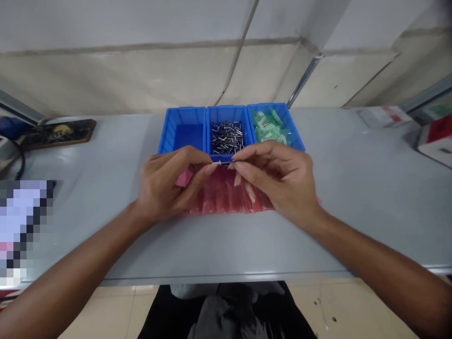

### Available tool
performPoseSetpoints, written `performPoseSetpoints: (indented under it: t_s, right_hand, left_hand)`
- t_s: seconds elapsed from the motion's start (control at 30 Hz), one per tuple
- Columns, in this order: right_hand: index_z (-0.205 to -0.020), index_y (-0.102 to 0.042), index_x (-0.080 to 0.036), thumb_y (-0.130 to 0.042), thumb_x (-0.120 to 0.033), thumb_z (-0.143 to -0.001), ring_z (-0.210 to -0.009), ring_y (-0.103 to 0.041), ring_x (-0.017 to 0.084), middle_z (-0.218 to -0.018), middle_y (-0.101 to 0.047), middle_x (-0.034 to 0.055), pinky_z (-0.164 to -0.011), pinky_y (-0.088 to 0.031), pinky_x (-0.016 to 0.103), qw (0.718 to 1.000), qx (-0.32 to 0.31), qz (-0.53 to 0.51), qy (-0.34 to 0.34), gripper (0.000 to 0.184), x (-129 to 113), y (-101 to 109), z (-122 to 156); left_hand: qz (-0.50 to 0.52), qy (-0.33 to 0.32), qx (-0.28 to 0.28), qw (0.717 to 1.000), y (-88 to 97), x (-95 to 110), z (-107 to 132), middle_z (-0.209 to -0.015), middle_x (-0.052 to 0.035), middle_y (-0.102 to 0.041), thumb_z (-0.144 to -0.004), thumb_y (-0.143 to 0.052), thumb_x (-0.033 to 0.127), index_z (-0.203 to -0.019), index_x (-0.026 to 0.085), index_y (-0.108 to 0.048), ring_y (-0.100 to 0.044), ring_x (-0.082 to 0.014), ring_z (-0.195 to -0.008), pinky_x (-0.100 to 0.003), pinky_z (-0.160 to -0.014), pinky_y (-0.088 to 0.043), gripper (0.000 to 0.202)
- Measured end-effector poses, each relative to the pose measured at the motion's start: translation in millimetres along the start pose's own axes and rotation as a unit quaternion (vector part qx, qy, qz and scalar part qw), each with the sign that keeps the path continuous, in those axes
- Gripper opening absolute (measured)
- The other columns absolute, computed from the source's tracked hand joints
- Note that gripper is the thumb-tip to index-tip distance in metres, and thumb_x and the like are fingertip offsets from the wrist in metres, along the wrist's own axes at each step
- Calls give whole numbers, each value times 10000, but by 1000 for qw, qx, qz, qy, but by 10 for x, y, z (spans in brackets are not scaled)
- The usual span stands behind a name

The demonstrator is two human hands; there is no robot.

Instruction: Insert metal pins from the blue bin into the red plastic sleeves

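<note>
In front of the bins, my left hand (pixel 173 181) pinches a small thin white piece (pixel 216 163) between thumb and forefinger. My right hand (pixel 282 179) has its thumb and forefinger closed on a slim dark metal pin (pixel 226 163), its other fingers loosely curled. Pin and white piece lie in one line and appear to meet end to end between the fingertips; whether one sits inside the other cannot be made out. Below both hands lies a row of red plastic bags (pixel 219 195), partly covered by them. Many similar pins (pixel 226 137) fill the middle blue bin (pixel 229 110).
A blue bin (pixel 186 111) stands left of the middle one; the right bin (pixel 297 134) holds green-tinted packets (pixel 270 125). At left are a dark decorated board (pixel 60 133) and a pixelated screen (pixel 21 221). Boxes (pixel 438 136) stand at the right; a wall (pixel 123 80) closes the back.
</note>
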State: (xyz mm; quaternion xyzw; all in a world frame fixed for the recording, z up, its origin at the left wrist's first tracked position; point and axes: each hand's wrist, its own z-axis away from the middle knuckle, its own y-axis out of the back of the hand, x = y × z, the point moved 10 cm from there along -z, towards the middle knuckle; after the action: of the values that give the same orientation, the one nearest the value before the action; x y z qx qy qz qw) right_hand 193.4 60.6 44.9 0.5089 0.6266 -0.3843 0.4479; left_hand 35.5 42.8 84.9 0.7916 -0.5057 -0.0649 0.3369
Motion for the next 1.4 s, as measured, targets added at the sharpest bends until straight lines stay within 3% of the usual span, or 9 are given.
performPoseSetpoints:
  t_s: [0.17,0.37,0.57,0.77,0.9,1.07,1.23,1.3,1.4]
  right_hand:
    - [-1030,-732,-241,-749,-199,-921,-443,-592,76,-799,-751,-40,-429,-531,245,999,-20,-26,-10,118,1,-36,-4]
    - [-1064,-731,-212,-758,-154,-899,-659,-731,124,-942,-779,7,-438,-576,215,998,-24,-59,3,176,-2,-63,-10]
    - [-992,-738,-195,-751,-158,-919,-436,-620,78,-766,-753,-23,-417,-546,231,999,-20,-47,-6,83,15,-63,-4]
    - [-965,-742,-192,-761,-185,-917,-426,-625,92,-736,-736,-30,-388,-531,246,999,-17,-43,-11,52,23,-51,10]
    - [-1001,-740,-202,-762,-159,-911,-448,-630,84,-770,-758,-21,-399,-528,230,999,-19,-43,-12,102,24,-68,26]
    - [-1056,-749,-224,-756,-126,-906,-507,-658,76,-818,-774,-25,-444,-553,207,997,-36,-62,-15,180,16,-118,36]
    - [-1019,-786,-223,-754,-186,-924,-484,-625,73,-775,-768,-17,-447,-524,216,996,-49,-67,-40,107,105,-126,36]
    - [-1023,-795,-234,-727,-210,-949,-533,-651,88,-828,-785,0,-448,-520,221,994,-41,-91,-53,103,157,-82,13]
    - [-1157,-769,-264,-663,-234,-988,-776,-739,145,-1114,-796,41,-449,-523,226,992,-12,-113,-58,201,186,56,-51]
  left_hand:
    - [10,14,10,1000,15,-46,36,-815,19,-730,-989,-642,196,-968,172,-648,-656,-68,-669,-235,-544,-456,32]
    - [46,14,-1,999,-7,-15,4,-807,9,-715,-1012,-577,171,-945,185,-630,-661,-86,-696,-238,-577,-481,87]
    - [54,8,-18,998,-26,-15,6,-826,-1,-725,-1008,-561,169,-936,180,-608,-661,-82,-686,-208,-598,-486,87]
    - [41,5,-6,999,-28,-20,19,-836,3,-730,-962,-694,227,-1044,166,-629,-676,-84,-670,-206,-611,-502,122]
    - [55,5,-14,998,-43,-16,21,-824,-11,-729,-988,-639,184,-978,161,-630,-675,-90,-682,-223,-603,-485,26]
    - [49,6,-8,999,-1,11,-4,-796,-28,-720,-1014,-590,193,-872,153,-623,-652,-81,-670,-220,-586,-456,151]
    - [39,-14,-4,999,13,58,-21,-776,-28,-713,-1038,-530,196,-778,155,-604,-630,-71,-640,-213,-552,-429,273]
    - [45,-8,-2,999,16,30,-14,-757,-27,-701,-1052,-479,191,-752,162,-590,-645,-87,-651,-230,-543,-428,321]
    - [72,19,8,997,37,-57,2,-763,-29,-696,-1058,-438,170,-763,168,-598,-685,-114,-716,-253,-583,-473,336]
